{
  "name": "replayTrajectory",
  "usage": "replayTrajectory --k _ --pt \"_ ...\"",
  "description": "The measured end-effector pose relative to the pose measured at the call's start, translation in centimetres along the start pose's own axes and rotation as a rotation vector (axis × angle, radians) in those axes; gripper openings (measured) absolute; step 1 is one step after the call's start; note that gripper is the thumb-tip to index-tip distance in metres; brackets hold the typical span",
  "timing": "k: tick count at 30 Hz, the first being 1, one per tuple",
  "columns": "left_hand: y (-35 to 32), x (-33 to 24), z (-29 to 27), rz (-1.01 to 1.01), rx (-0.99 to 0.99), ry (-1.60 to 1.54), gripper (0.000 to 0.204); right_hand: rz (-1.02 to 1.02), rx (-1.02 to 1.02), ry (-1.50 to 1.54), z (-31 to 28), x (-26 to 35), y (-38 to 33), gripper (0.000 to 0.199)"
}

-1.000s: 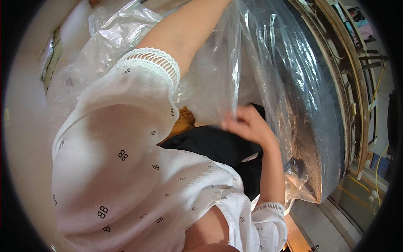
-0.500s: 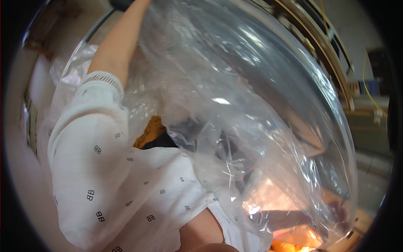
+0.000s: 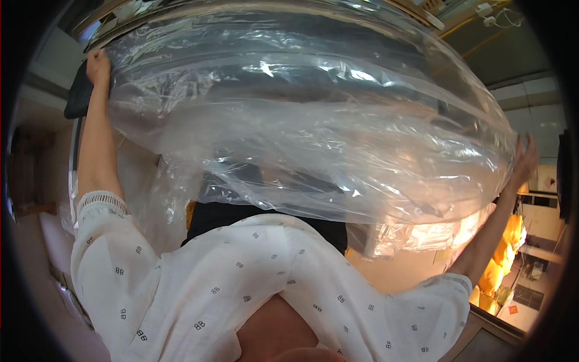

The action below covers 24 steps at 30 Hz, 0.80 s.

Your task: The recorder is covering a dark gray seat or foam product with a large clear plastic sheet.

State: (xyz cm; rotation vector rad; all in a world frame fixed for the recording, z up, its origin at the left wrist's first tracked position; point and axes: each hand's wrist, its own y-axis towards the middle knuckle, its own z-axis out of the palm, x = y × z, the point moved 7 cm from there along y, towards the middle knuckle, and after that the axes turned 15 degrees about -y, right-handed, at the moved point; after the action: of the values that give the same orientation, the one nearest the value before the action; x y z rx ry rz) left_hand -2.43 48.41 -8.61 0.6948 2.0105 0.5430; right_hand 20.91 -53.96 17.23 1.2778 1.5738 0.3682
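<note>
- The bag (image 3: 313, 120), a big sheet of clear crinkled plastic, is now stretched wide across the top half of the view, from about 10 o'clock to 3 o'clock; half a second ago it hung bunched and closer in front of the camera.
- The left hand (image 3: 98, 65) sits up at 10 o'clock, arm raised and nearly straight, fingers closed on the bag's left edge. It has climbed higher than it was a second ago.
- The right hand (image 3: 523, 161) is out at 3 o'clock, arm fully extended, fingers spread against the bag's right edge. A second ago it was near the middle, low by the dark cloth; it has swung far outward. Whether it pinches the film or only presses on it I cannot tell, since the plastic blurs the fingertips.
- Judging by the spread arms, the bag is being opened or shaken out flat, and this widening is well along.
- Below the bag, at 6 o'clock, lie the white dotted sleeves (image 3: 241, 283) and a dark cloth (image 3: 241, 217) at the lap, the cloth partly veiled by plastic.
- Yellow things (image 3: 503, 265) glow at 4 o'clock, well apart from both hands.
</note>
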Motion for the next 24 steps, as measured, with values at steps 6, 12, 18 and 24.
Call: replayTrajectory --k 6,12,18,24 --pt "0.7 4.2 -6.0 0.045 -0.091 0.068 0.038 -0.527 0.248 0.169 -0.9 25.7 -6.6 0.049" --pt "1.1 6.9 -7.1 0.101 0.087 0.205 0.035 -0.079 0.498 0.711 5.8 25.5 -6.5 0.031" --pt "0.6 5.4 -6.8 0.061 0.154 0.239 0.037 0.069 0.023 0.333 4.6 28.1 -0.7 0.043" --pt "0.2 6.0 -6.8 0.022 0.154 0.217 0.035 -0.105 0.180 0.760 10.1 32.5 2.3 0.023"
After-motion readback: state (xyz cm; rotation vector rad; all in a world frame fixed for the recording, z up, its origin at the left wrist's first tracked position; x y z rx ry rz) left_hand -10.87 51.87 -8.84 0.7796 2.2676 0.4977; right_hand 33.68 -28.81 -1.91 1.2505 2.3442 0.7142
